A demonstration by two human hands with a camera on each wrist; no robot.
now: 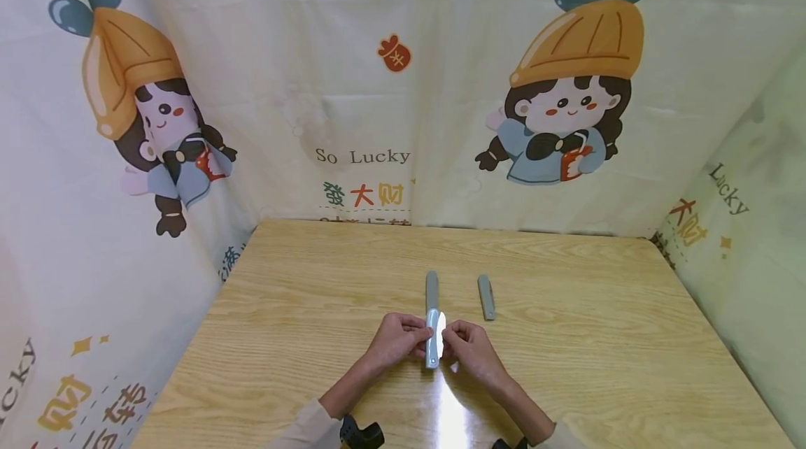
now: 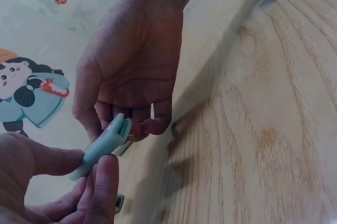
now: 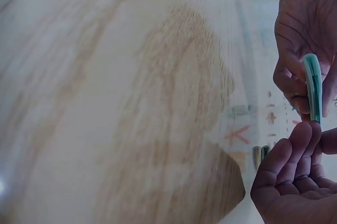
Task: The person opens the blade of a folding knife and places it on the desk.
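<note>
We held our left hand (image 1: 395, 339) and right hand (image 1: 469, 345) close together just above the table (image 1: 283, 309), forearms angled inward from either side. Both hands pinched the same small folding tool (image 1: 432, 340) between thumb and curled fingers (image 2: 105, 182), our knuckles nearly meeting over it.

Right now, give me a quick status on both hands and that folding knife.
Left hand and right hand both pinch the folding knife above the table. Two grey pieces lie beyond, untouched. Nothing in the way.
</note>
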